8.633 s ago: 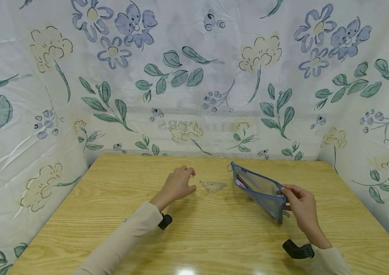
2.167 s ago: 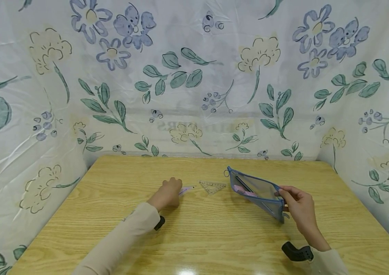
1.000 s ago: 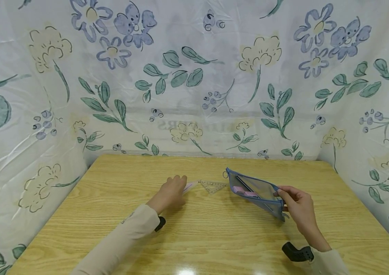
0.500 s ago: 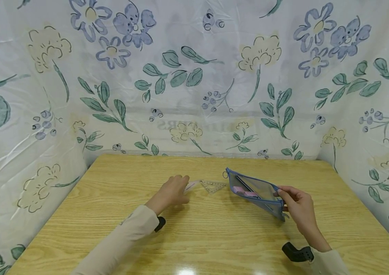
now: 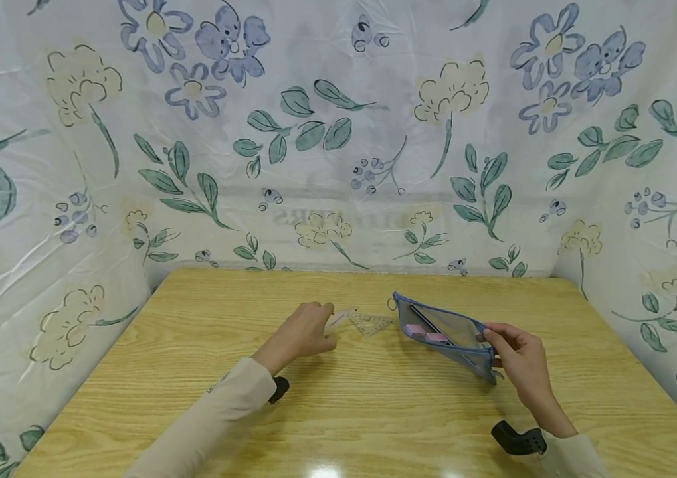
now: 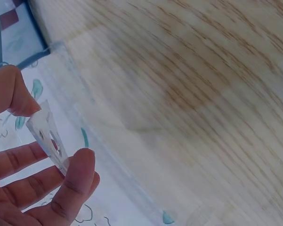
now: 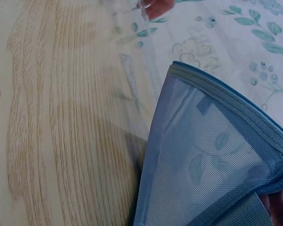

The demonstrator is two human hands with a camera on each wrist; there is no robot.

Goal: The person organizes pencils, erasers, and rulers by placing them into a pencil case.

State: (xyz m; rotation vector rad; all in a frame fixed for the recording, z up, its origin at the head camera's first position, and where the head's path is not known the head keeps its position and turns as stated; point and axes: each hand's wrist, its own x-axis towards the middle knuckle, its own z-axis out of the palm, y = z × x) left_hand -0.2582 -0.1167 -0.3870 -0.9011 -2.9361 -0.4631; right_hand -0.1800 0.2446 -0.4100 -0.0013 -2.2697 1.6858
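Note:
My left hand [image 5: 301,335] pinches a small clear plastic triangle with a cutout, like a set square [image 6: 46,132], between its thumb and fingertips. In the head view this piece shows faintly beyond the fingers, close to a second clear set square [image 5: 371,324] with markings, which lies on the table. My right hand [image 5: 523,358] grips the near right corner of a blue mesh zip pouch [image 7: 202,136], holding it tilted with its mouth apart. Inside the pouch are pink blocks [image 5: 414,330] and a dark pen-like stick [image 5: 424,317].
A wood-grain table [image 5: 206,318] carries everything, with floral cloth walls [image 5: 314,166] at its back and sides. Black wrist mounts [image 5: 517,438] sit below both hands. A ring [image 5: 392,304] hangs at the pouch's far left corner.
Since 8.6 s ago my left hand has taken hold of the clear set square and shifted slightly rightward lately. The pouch has tipped, showing more of the pink blocks; my right hand keeps its grip.

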